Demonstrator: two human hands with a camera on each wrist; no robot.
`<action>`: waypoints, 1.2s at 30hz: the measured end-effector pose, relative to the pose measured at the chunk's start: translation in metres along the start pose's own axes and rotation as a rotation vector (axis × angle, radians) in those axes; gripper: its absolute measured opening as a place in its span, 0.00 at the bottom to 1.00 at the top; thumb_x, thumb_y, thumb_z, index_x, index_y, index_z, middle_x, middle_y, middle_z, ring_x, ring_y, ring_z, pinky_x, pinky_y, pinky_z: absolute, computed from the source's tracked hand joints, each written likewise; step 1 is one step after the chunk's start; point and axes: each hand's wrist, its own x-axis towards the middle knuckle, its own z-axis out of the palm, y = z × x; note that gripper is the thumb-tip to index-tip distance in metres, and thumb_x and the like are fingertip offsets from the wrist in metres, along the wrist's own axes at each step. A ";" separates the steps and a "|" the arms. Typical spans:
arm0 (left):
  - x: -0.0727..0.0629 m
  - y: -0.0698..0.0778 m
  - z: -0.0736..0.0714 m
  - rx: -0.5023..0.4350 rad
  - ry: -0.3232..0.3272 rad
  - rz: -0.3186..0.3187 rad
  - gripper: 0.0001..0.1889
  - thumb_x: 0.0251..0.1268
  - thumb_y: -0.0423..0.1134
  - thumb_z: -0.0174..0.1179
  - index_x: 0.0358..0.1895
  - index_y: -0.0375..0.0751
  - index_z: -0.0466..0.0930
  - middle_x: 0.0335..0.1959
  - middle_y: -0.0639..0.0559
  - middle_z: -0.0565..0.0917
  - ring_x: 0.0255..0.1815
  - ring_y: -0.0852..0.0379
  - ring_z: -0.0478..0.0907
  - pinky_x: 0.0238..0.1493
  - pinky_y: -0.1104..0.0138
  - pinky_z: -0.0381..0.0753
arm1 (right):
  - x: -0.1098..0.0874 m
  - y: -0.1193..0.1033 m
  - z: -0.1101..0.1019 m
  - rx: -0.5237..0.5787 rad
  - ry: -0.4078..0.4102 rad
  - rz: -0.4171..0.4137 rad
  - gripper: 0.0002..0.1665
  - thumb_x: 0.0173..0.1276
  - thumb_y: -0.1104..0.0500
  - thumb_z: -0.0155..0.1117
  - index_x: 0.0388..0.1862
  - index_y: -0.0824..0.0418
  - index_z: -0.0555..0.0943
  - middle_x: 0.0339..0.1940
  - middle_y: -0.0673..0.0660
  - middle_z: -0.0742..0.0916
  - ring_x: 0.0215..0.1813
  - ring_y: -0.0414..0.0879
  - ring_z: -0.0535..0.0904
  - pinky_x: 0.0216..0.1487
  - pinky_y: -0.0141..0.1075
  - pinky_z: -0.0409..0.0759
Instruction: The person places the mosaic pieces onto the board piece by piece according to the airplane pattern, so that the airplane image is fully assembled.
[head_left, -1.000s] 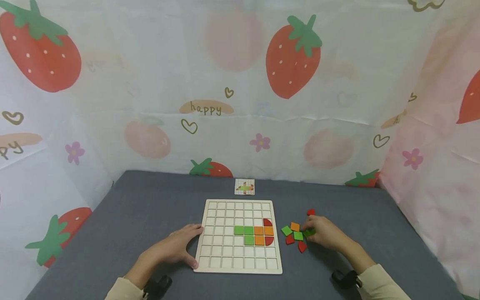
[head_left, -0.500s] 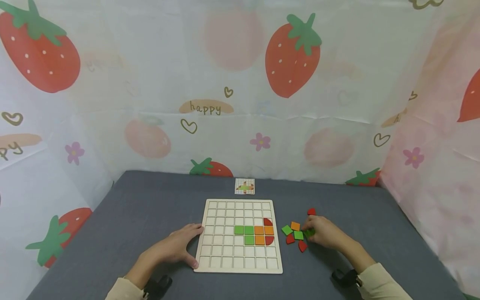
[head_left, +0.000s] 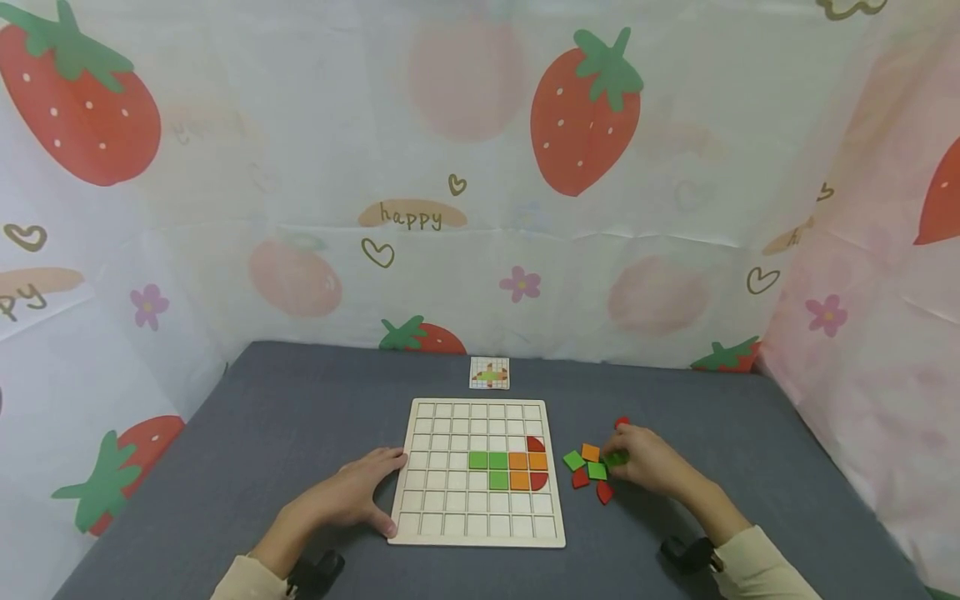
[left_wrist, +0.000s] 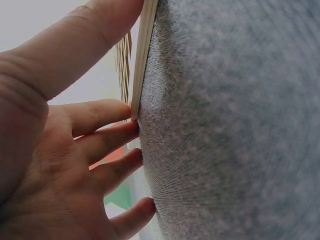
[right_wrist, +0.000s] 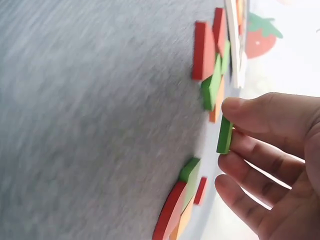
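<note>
A pale wooden grid board [head_left: 442, 504] lies mid-table in the head view, with green square tiles [head_left: 498, 481], orange squares [head_left: 518, 481] and red rounded pieces [head_left: 535, 445] set in its right side. My left hand [head_left: 352, 492] rests at the board's left edge, thumb near the front corner and fingers extended, touching edge and cloth in the left wrist view. To the right of the board, my right hand [head_left: 652, 460] pinches a green square tile [right_wrist: 225, 135] between thumb and fingertips. That tile is held just above the loose pieces.
Loose green [head_left: 573, 461], orange [head_left: 590, 452] and red pieces [head_left: 604, 492] lie between board and right hand. Further pieces, including a curved red one [right_wrist: 170, 210], show below the hand in the right wrist view. A small pattern card [head_left: 490, 374] lies behind the board.
My right hand has risen slightly with the green tile and shifted a little away from the nearby loose pieces. The left hand and the board have stayed in place.
</note>
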 end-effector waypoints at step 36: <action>0.003 0.002 -0.001 0.026 -0.016 -0.023 0.53 0.35 0.45 0.79 0.70 0.30 0.64 0.73 0.35 0.64 0.77 0.33 0.54 0.69 0.36 0.55 | 0.059 -0.089 0.035 0.234 -0.014 -0.126 0.12 0.61 0.61 0.70 0.44 0.62 0.86 0.39 0.52 0.83 0.34 0.39 0.73 0.34 0.28 0.72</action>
